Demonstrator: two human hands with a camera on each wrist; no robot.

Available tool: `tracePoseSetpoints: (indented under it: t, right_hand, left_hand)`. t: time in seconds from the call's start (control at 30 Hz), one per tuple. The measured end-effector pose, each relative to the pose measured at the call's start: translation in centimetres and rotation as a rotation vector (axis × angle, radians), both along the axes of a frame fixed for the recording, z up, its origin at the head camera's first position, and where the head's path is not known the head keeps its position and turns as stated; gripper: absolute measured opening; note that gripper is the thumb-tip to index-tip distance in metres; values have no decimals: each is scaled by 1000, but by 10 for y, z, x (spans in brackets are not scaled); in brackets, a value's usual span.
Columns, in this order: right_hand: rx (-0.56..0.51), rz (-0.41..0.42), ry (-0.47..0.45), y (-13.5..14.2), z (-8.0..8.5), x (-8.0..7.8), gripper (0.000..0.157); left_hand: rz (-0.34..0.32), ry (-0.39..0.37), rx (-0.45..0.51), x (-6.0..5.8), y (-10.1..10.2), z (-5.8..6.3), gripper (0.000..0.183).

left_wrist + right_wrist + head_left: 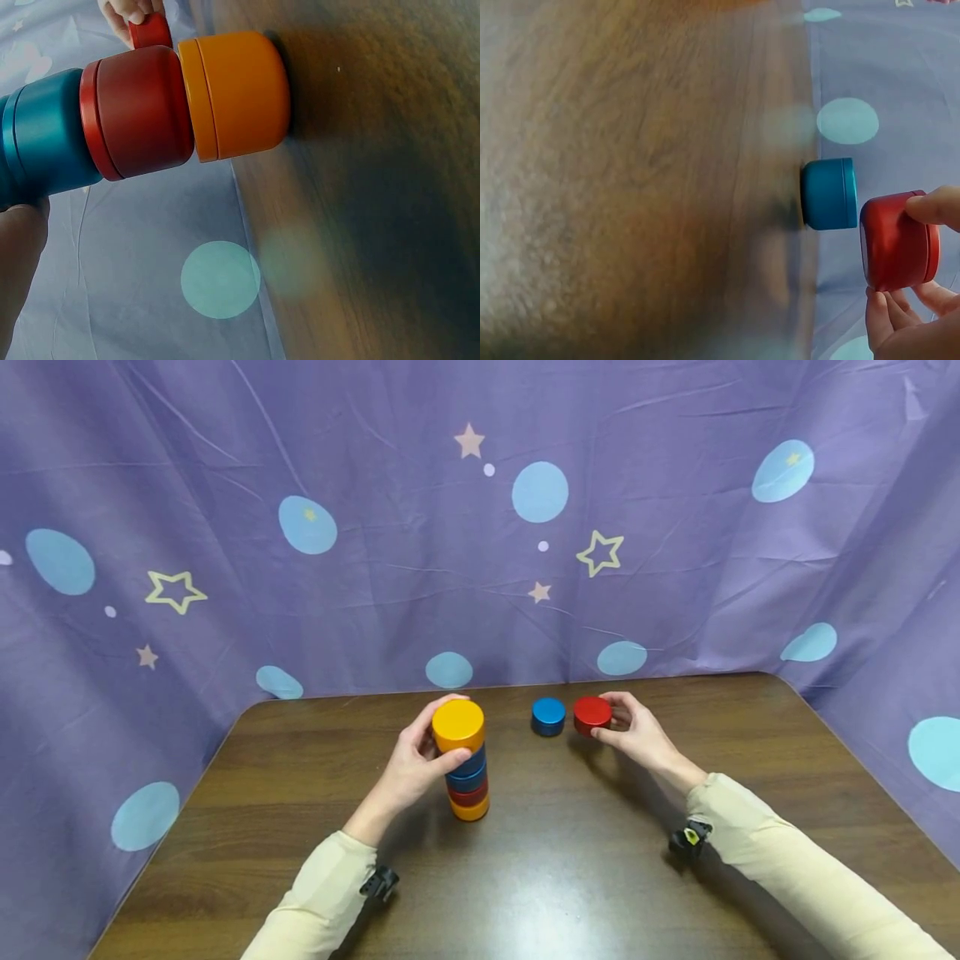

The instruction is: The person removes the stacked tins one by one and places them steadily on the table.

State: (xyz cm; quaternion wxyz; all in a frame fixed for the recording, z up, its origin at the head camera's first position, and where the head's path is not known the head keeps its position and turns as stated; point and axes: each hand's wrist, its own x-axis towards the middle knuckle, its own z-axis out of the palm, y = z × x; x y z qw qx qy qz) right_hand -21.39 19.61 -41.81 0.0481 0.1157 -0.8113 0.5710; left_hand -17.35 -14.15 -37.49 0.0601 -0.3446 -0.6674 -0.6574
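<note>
My left hand (408, 766) grips the upper part of a stack of small round lidded tins, thumb in front. An orange tin (458, 722) tops it. Below come blue tins (468, 767), a red tin (142, 112) and an orange tin (247, 94) at the bottom, by the table. The fingers behind the stack are partly hidden. To the right, my right hand (637, 732) pinches a separate red tin (892, 247) between thumb and fingers. That tin is held above the tabletop, beside a lone blue tin (827, 193) standing on the table.
The brown wooden table (300, 827) reaches back to a purple curtain (390, 568) with stars and pale blue dots. Black wrist cameras sit on the left sleeve (318, 889) and the right sleeve (795, 852). A glare patch lies near the table's front.
</note>
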Motion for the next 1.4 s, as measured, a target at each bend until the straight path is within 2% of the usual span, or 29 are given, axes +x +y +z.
tracePoseSetpoints:
  t: [0.33,0.4,0.5,0.57,0.63,0.73,1.1,1.4]
  right_hand:
    - [-17,-20,-47,-2,-11,-15,56]
    - [-15,-21,-62,-6,-4,-13,54]
    - [-14,-22,-78,-7,-8,-17,55]
    - [-5,-25,-95,-7,-10,-20,55]
    - [-3,-19,-106,-5,-22,-28,57]
    - [1,-3,-116,-5,-27,-32,57]
    - [37,-8,-101,-7,-30,-35,57]
    - [25,-6,-94,-7,-31,-36,57]
  left_hand:
    - [-7,7,11,-1,1,-1,69]
    - [-7,5,14,-1,1,-1,70]
    - [-3,4,9,0,1,-1,70]
    - [0,4,7,-1,1,-2,70]
    - [1,4,4,-1,1,-2,71]
    - [-1,1,5,-1,1,-2,71]
    - [-9,10,9,-1,0,-3,69]
    - [-3,-2,10,-1,1,-3,69]
